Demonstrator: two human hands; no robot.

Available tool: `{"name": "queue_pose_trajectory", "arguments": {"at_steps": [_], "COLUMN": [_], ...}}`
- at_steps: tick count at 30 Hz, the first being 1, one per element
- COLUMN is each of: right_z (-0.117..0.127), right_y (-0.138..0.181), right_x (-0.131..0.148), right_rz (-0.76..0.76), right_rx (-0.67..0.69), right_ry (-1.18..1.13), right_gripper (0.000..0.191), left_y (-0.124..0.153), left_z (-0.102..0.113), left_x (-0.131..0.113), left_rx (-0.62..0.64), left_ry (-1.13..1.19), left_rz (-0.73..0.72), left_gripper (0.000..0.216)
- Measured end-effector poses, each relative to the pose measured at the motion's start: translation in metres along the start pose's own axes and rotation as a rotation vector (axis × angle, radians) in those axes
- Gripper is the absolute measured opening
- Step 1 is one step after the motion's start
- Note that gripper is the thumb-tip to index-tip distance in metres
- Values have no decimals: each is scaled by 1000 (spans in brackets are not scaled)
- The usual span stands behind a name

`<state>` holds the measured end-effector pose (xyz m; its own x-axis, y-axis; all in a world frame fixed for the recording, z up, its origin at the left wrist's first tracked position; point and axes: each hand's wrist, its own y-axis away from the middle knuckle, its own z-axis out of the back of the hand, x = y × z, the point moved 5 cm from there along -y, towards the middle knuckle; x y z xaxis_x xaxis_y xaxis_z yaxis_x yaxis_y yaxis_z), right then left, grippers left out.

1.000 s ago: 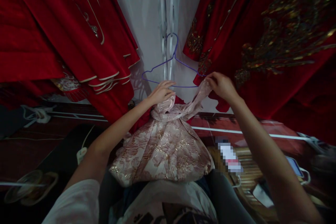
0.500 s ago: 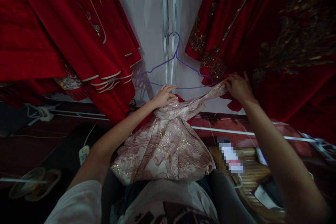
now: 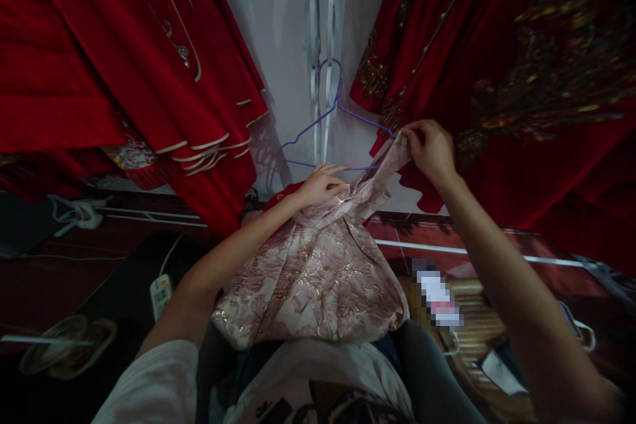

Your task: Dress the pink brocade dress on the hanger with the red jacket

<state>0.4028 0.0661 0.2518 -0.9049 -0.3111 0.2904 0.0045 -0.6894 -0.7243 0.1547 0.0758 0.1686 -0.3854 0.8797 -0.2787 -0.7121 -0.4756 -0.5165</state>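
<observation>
A pink and gold brocade dress (image 3: 313, 278) lies over my lap, its top lifted toward a purple wire hanger (image 3: 332, 120) that hangs on the white wall. My right hand (image 3: 431, 149) is closed on the dress's shoulder strap and holds it up against the right end of the hanger. My left hand (image 3: 320, 185) rests on the dress's neckline just under the hanger's bottom wire, with fingers curled onto the fabric.
Red embroidered garments hang at the left (image 3: 99, 66) and at the right (image 3: 521, 79) of the hanger. A white power strip (image 3: 159, 291) lies on the dark floor at the left. A woven wooden surface (image 3: 477, 338) with small items sits at the lower right.
My right hand has pulled the strap back left and up to the hanger's right end. The hanger has tilted, and my left hand has shifted slightly right on the neckline.
</observation>
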Motion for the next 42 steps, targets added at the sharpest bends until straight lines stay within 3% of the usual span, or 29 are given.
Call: {"name": "queue_pose_trajectory", "arguments": {"at_steps": [4,6,10,14,18,23,26,30,35,39,42], "right_z": [-18,-25,-28,-27,-28,-28,-25,-24,-24,-25,-28], "right_y": [-3,-1,2,-1,-4,-6,-6,-3,-4,-9,-10], "right_x": [18,17,8,0,-4,-8,-6,-1,-6,-9,-7], "right_rz": [-68,-73,-72,-82,-57,-56,-50,-30,-59,-104,-122], "right_rx": [4,31,85,75,40,33,40,64,52,40,49], "right_ry": [0,10,-26,-97,-184,-226,-239,-252,-271,-298,-300], "right_gripper": [42,45,50,49,46,40,39,37,36,33,31], "left_y": [-5,1,36,86,125,137,126,91,53,84,123], "left_z": [3,13,41,59,67,80,88,102,105,90,66], "left_x": [-7,0,37,82,120,135,134,125,101,106,122], "left_rx": [-95,-209,-557,-723,-731,-744,-742,-731,-539,-582,-421], "left_ry": [124,142,36,-23,32,129,158,206,339,637,749], "left_rz": [49,126,398,609,779,760,713,618,485,652,841], "left_gripper": [26,29,37,36,33,33,34,36,37,35,30]}}
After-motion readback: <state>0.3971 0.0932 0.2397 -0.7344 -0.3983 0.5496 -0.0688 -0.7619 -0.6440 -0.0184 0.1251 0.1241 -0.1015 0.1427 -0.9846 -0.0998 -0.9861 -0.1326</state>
